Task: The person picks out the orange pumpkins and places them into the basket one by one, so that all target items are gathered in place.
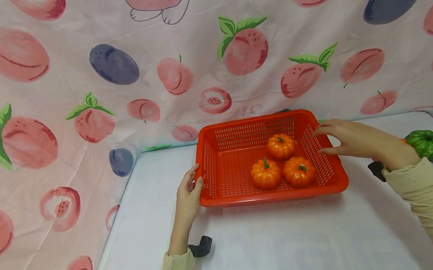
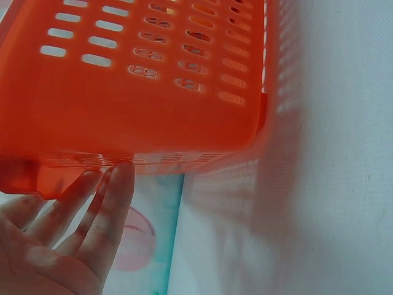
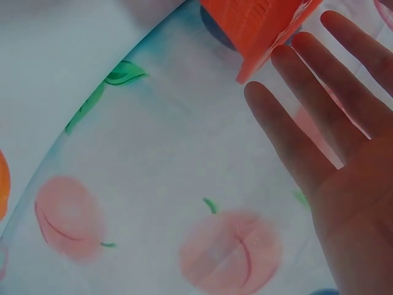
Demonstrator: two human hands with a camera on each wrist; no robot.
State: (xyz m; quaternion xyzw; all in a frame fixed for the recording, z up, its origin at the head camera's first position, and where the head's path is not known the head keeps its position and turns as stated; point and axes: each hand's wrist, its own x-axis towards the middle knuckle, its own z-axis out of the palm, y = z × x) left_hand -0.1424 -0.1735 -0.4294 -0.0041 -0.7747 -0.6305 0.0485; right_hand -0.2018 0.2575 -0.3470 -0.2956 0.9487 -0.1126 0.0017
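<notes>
A red plastic basket (image 1: 239,199) with slotted walls holds three small orange pumpkins (image 1: 266,174), each with a green stem. At its left end, my left hand (image 1: 186,195) touches the outer side with extended fingers; in the left wrist view the fingertips of that hand (image 2: 67,233) rest against the basket wall (image 2: 123,123). My right hand (image 1: 353,140) is at the right end, fingers spread around the rim in the head view. The right wrist view shows this hand (image 3: 344,147) with straight fingers beside a corner of the basket (image 3: 252,31); contact there is unclear.
Two green pumpkins (image 1: 427,144) lie at the table's right side, near the right forearm, which partly hides something orange. A fruit-printed cloth (image 1: 251,91) rises behind the white table (image 1: 283,242) and along its left side.
</notes>
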